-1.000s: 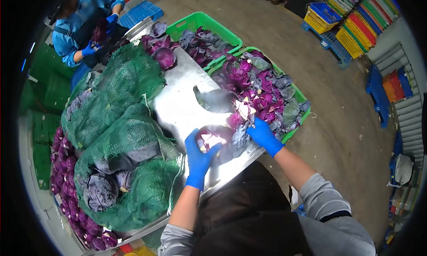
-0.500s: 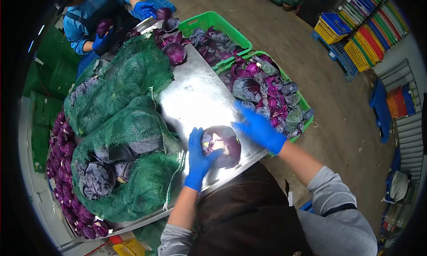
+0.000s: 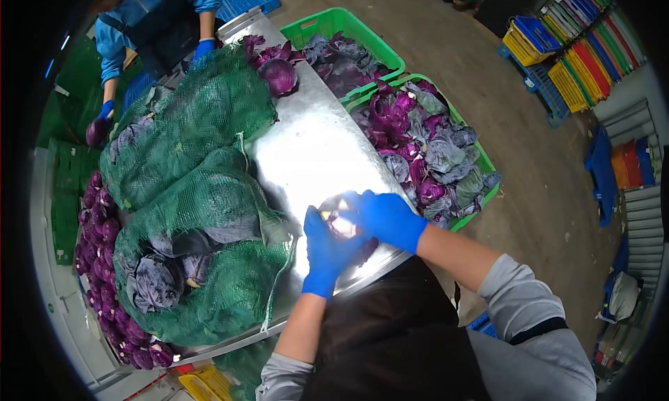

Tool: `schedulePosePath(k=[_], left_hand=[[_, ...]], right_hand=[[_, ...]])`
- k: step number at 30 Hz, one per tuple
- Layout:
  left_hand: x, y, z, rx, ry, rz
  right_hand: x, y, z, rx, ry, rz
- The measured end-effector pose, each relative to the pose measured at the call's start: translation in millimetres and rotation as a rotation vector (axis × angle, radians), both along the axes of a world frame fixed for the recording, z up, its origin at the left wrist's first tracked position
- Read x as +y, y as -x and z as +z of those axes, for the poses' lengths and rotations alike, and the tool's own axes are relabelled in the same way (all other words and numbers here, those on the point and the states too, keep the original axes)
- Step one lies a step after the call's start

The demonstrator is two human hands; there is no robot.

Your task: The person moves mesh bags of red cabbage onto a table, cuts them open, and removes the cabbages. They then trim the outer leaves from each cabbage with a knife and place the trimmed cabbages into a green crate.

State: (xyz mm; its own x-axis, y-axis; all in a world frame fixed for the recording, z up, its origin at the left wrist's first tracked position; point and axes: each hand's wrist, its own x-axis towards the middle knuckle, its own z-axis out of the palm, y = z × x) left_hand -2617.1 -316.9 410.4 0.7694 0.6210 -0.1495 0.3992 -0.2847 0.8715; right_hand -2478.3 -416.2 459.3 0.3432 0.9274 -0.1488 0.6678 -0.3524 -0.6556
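A red cabbage (image 3: 343, 225) sits at the near edge of the metal table (image 3: 306, 143), its pale cut stem end facing up. My left hand (image 3: 329, 251), in a blue glove, is wrapped round its left and near side. From the right, my gloved right hand (image 3: 389, 218) has its fingers closed over the cabbage's top and far side. The two hands cover most of it, and the right fingertips are blurred. Left of my hands lie green mesh sacks (image 3: 202, 199) holding cabbages with dull outer leaves, one cabbage (image 3: 157, 282) showing at a sack's mouth.
Beyond the table's right edge stand two green crates (image 3: 401, 65) of loose leaves (image 3: 446, 153). Peeled purple cabbages (image 3: 104, 261) are heaped on the far left. Another person (image 3: 157, 25) works at the table's far end, near a trimmed cabbage (image 3: 278, 76). Stacked coloured crates (image 3: 575, 70) line the right wall.
My right hand has come in from above the crate onto the cabbage. My left hand has moved slightly right. The other person has moved a cabbage down to the left.
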Motion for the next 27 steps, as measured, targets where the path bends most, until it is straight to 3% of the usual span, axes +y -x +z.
schedulePosePath(k=[1, 2, 4, 5, 8, 10, 11, 12, 14, 15, 16, 17, 18, 20, 24, 25, 27], left_hand=[[0, 1, 0, 0.138, -0.077, -0.004], [-8, 7, -1, 0.132, -0.074, -0.004], [-20, 18, -5, 0.104, -0.462, -0.061], [-19, 22, -4, 0.107, -0.281, -0.049], [-1, 32, -8, -0.012, -0.222, -0.132], [12, 31, 7, -0.067, -0.152, -0.223], [16, 28, 8, -0.055, -0.209, -0.323], [19, 25, 10, -0.043, -0.262, -0.422], [23, 15, 22, -0.045, -0.188, -0.467], [23, 12, 28, -0.121, -0.02, -0.397], [25, 9, 32, -0.193, 0.144, -0.327], [22, 13, 25, -0.153, -0.102, -0.238], [19, 27, -15, -0.18, -0.27, -0.115], [-9, 19, 3, -0.058, -0.02, 0.052], [-18, 4, 10, 0.077, -0.123, 0.131], [-13, -4, 27, 0.01, 0.037, 0.079], [-13, -1, 24, 0.042, 0.01, 0.058]], right_hand=[[6, -13, -7, 0.265, 0.098, -0.031], [11, -27, -18, -0.219, 0.057, 0.049], [14, -42, -35, 0.278, -0.217, -0.206], [12, -39, -46, 0.285, -0.214, -0.211], [5, -48, -82, 0.146, -0.194, -0.327], [-12, -69, -105, 0.25, 0.154, -0.546], [-20, -77, -106, 0.283, 0.312, -0.538], [-17, -70, -77, 0.278, 0.317, -0.536], [-13, -39, -17, -0.133, 0.091, -0.464], [-16, -32, -12, -0.135, 0.093, -0.468], [-18, -23, -10, -0.04, 0.078, -0.293], [-19, -17, -9, 0.054, 0.059, -0.121], [-20, -12, -7, 0.058, 0.054, -0.13], [-23, -4, -5, 0.211, -0.086, -0.138], [-16, 8, 0, -0.08, -0.086, -0.135], [-9, 6, -12, -0.076, -0.086, -0.137], [8, -13, -41, -0.495, 0.193, 0.194]])
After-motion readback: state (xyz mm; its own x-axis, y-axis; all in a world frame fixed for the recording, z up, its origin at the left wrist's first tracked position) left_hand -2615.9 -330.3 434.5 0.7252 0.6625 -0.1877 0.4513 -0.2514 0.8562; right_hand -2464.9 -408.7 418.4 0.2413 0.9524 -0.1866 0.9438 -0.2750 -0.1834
